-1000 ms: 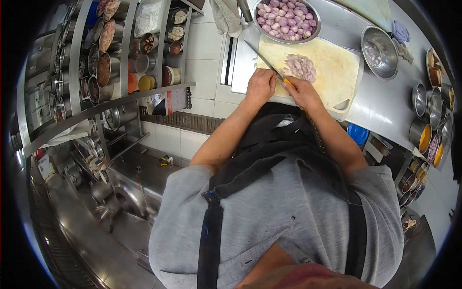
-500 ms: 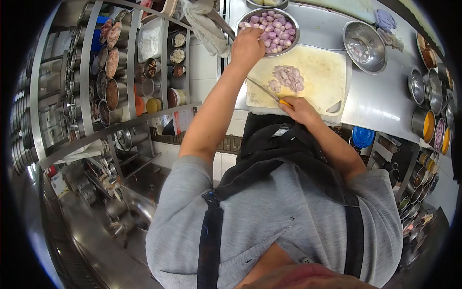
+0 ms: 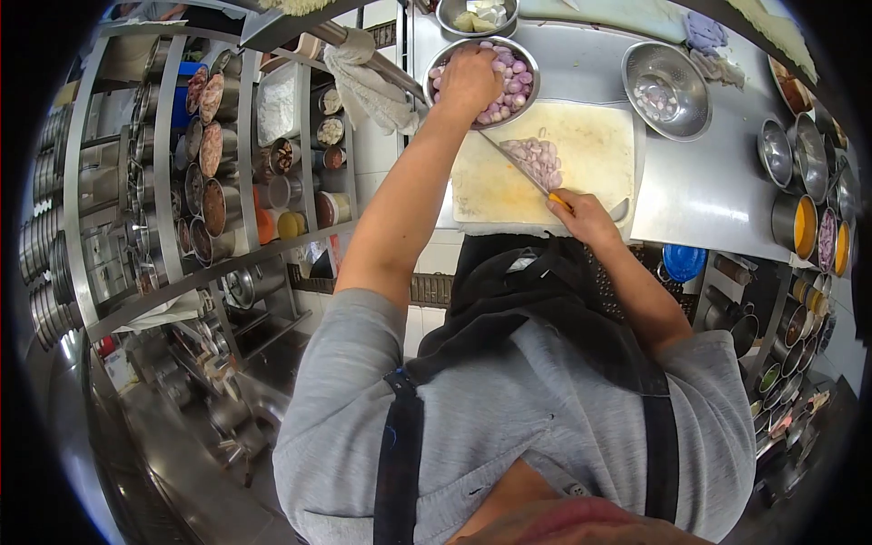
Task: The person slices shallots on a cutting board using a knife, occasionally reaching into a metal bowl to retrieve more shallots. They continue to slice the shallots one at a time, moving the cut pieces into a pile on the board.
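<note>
My left hand (image 3: 470, 84) reaches into a steel bowl (image 3: 535, 91) heaped with peeled purple shallots (image 3: 520, 78). Its fingertips are hidden among them, so I cannot make out whether they grip any. My right hand (image 3: 587, 220) is closed around the yellow handle of a kitchen knife (image 3: 525, 169). The blade slants up and left over a pale cutting board (image 3: 595, 163). Beside the blade, a small pile of sliced shallots (image 3: 538, 158) lies on the board.
Right of the board stands a steel colander (image 3: 692, 91) with some pale pieces inside. Behind the shallots is another bowl (image 3: 438, 16). A towel (image 3: 368, 82) hangs from a rail near my left arm. Filled pots (image 3: 214, 204) line the left rack; more containers (image 3: 803, 225) stand at right.
My left hand has pushed deeper into the shallots. The knife in my right hand has moved right and now points more steeply up, close beside the slices. The view has shifted slightly.
</note>
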The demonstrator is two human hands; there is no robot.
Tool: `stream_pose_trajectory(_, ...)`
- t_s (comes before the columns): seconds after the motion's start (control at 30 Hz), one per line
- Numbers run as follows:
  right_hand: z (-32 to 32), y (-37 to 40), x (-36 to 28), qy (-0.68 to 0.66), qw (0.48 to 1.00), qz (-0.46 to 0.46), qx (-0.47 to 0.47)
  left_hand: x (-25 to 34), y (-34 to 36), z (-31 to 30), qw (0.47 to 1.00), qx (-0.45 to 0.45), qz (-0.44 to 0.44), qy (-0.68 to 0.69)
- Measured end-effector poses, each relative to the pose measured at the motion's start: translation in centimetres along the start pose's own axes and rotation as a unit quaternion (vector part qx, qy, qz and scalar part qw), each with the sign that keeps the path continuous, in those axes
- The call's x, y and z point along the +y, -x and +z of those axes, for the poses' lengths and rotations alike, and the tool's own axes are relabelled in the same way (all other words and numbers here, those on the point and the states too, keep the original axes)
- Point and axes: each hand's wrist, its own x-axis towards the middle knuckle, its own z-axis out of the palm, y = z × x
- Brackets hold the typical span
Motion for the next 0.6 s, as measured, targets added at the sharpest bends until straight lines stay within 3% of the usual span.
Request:
stream_pose_trajectory(0.1, 0.4, -0.1, 0.6, 0.003, 1.0, -0.016, 0.009, -0.3, -1.2, 1.5, 0.999, -0.046, 0.002, -0.023)
stream_pose_trajectory(0.23, 0.9, 0.0, 1.5, 0.002, 1.0, -0.021, 0.014, -0.2, -0.5, 0.9, 1.0, -0.021, 0.012, 0.011)
stream_pose_trajectory(0.3, 1.0, 0.0, 1.5, -0.004, 0.999, -0.027, 0.021, 0.9, 2.3, -0.9, 0.985, 0.116, 0.02, 0.129)
stream_pose_trajectory(0.43, 0.7, 0.1, 0.3, 0.012, 1.0, -0.018, 0.006, 1.6, 12.3, -2.3, 0.966, 0.011, -0.091, 0.243)
stream_pose_trajectory(0.5, 0.6, 0.3, -0.7, 0.029, 1.0, 0.007, -0.003, 1.1, 16.8, -0.8, 0.966, -0.044, -0.133, 0.217)
stream_pose_trajectory(0.6, 1.1, -0.1, -1.9, 0.028, 0.999, 0.015, -0.03, 0.0, 20.6, 1.4, 0.975, -0.034, -0.146, 0.162)
